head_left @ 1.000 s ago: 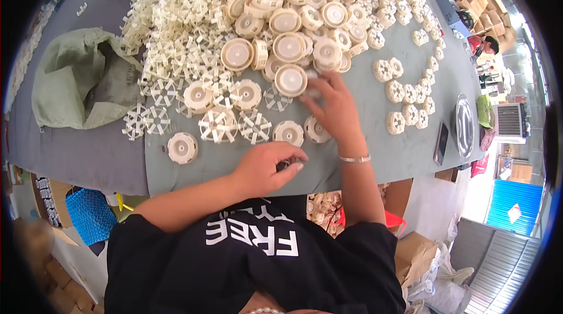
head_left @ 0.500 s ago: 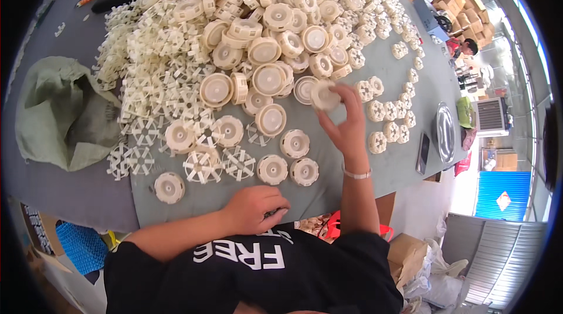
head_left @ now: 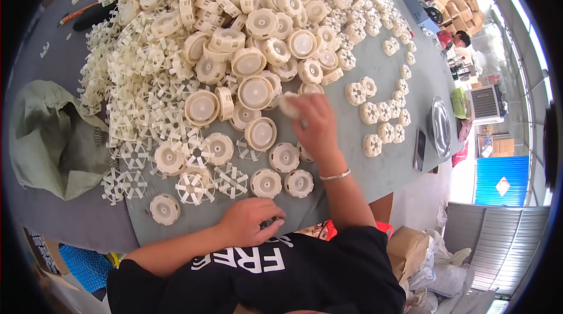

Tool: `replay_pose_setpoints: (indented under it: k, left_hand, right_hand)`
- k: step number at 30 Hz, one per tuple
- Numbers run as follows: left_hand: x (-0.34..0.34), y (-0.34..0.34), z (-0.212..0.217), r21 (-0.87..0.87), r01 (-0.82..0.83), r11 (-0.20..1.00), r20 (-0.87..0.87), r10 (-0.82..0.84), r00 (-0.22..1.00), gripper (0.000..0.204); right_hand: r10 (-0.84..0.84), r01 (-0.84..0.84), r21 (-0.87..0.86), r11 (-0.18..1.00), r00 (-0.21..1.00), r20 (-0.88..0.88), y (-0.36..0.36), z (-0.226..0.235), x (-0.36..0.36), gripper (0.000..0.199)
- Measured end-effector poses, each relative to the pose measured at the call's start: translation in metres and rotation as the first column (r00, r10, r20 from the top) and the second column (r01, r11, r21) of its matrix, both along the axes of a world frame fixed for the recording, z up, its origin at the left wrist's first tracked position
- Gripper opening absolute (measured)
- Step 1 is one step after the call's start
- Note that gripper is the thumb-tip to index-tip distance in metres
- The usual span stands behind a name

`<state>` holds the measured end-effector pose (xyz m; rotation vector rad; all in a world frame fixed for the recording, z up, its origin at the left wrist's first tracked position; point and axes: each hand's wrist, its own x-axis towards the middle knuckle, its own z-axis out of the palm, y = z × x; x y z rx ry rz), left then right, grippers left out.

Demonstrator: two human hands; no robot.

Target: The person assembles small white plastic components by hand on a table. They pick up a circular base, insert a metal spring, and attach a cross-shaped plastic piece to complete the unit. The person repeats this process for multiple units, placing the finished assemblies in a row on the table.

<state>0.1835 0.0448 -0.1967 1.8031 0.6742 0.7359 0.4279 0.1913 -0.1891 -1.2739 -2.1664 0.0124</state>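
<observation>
My right hand is above the near side of a big heap of round cream plastic housings. Its fingers pinch one cream plastic housing, seen edge-on and partly hidden by the hand. My left hand rests at the table's near edge with its fingers curled. Something small and dark shows inside them, too little to name. Between the hands and the heap lie several loose housings, among them one and another. Star-shaped cream plastic pieces lie to their left.
A green cloth bag sits open at the left. Small notched cream pieces stand in rows to the right, near a phone and a shiny metal tray. An orange-handled tool lies far left. Another person is at the far right.
My right hand has moved left with the housing, which has turned from face-up to edge-on. My left hand stays curled at the table edge. The whole view has shifted slightly.
</observation>
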Motion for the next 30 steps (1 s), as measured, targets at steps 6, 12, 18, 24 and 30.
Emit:
replay_pose_setpoints:
  k: [6,12,18,24,30]
  left_hand:
    - [0.001,0.000,-0.005,-0.031,0.005,1.000,0.026,-0.004,1.000,0.012]
    - [0.001,0.004,-0.001,-0.059,0.015,0.998,0.023,-0.014,1.000,0.012]
    - [0.001,0.003,-0.005,-0.075,0.008,0.997,0.064,-0.004,0.998,0.011]
    - [0.001,0.004,-0.005,-0.079,0.001,0.997,0.052,0.004,0.999,0.012]
    - [0.001,0.002,0.000,-0.069,0.026,0.997,-0.002,-0.026,1.000,0.013]
  right_hand:
    - [-0.048,0.010,-0.186,0.982,0.978,-0.204,-0.008,0.017,0.026,0.043]
    - [-0.178,0.172,-0.108,0.979,0.983,-0.044,0.009,0.003,0.038,0.036]
    - [-0.233,0.218,-0.116,0.969,0.962,-0.142,-0.037,0.019,0.067,0.036]
    - [-0.089,0.068,-0.224,0.972,0.992,-0.087,-0.053,0.015,0.109,0.031]
    - [-0.289,0.274,0.136,0.952,0.951,0.107,0.042,0.035,0.102,0.033]
